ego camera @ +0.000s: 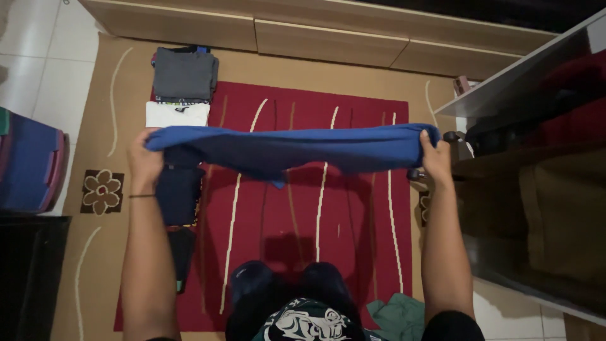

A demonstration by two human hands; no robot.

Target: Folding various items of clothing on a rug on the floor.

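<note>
Blue garment (297, 149) stretched left-right

Light: dim, indoor | shadows: soft, on rug (315, 208) | focus: slightly soft | edges: dark

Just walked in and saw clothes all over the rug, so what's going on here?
A person is holding a blue garment stretched out between both hands, the left hand gripping one end and the right hand the other, above a red rug. To the left, folded clothes lie in a row: a grey stack, a white piece and darker ones below. A green garment lies near the person's knee.
</note>
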